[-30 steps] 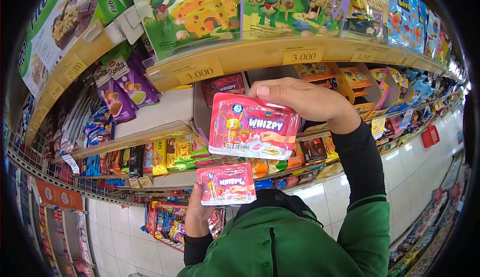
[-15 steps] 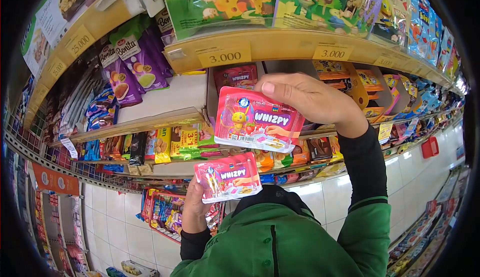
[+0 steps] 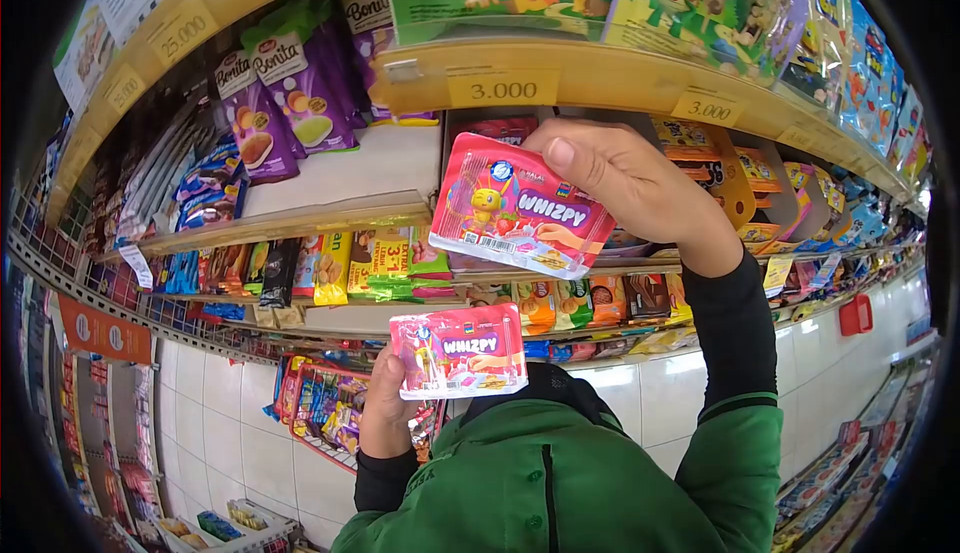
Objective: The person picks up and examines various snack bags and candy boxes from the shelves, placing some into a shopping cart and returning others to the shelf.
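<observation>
My right hand grips a red Whizpy candy packet by its upper right edge, in front of the shelf. The front of this packet, with a yellow cartoon figure, faces me and tilts down to the right. Lower down, near my chest, a second Whizpy packet is pinched at its left end by my left hand. More red Whizpy packaging shows behind the upper packet, partly hidden by it and my right hand.
Purple Bonita packs stand on the shelf to the left. A yellow shelf edge with price labels runs above my hands. Below, a red basket filled with snacks is at my left. Another red basket sits far right.
The view has shifted, so the shelves appear further right. The right-hand packet has tilted more and sits slightly higher. My left hand still holds its packet, now more level.
</observation>
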`<state>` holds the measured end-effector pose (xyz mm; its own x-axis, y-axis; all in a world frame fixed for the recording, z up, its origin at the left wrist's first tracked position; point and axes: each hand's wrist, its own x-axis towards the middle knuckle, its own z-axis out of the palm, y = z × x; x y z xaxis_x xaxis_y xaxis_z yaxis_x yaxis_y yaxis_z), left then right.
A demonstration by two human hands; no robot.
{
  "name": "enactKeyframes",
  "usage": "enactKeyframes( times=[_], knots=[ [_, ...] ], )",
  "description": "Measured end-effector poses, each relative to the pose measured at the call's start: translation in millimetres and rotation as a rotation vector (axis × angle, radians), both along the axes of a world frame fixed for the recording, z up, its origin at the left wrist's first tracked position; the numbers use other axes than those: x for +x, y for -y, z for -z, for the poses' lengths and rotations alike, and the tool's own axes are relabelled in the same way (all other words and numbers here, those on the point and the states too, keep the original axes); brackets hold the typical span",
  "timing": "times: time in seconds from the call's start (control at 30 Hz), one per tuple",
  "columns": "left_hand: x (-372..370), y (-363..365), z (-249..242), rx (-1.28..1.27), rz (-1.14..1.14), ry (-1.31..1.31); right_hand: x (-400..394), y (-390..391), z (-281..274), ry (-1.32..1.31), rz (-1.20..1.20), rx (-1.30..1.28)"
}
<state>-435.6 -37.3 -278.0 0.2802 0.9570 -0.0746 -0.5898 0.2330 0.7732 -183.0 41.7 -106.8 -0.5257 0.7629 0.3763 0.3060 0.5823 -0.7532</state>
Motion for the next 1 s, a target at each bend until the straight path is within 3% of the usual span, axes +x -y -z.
enactKeyframes(
  times=[0.4,0.6,0.7,0.8,1.0],
  knots=[
    [-7.5,4.6,-6.1,0.070,0.004,0.001,-17.7,-5.1,0.5,-0.022,0.043,0.223],
    [-8.8,8.3,-6.2,0.097,0.008,0.002,-15.3,-10.9,4.0,0.105,0.155,0.379],
    [-9.0,10.3,-6.0,0.098,-0.004,0.006,-12.3,-11.7,2.3,0.248,0.248,0.334],
    [-9.8,11.5,-6.2,0.091,-0.018,0.008,-9.6,-21.3,7.0,0.252,0.388,0.512],
    [-8.1,11.6,-4.5,0.083,-0.037,-0.005,-22.1,-25.0,1.9,0.614,0.483,0.253]
  ],
)
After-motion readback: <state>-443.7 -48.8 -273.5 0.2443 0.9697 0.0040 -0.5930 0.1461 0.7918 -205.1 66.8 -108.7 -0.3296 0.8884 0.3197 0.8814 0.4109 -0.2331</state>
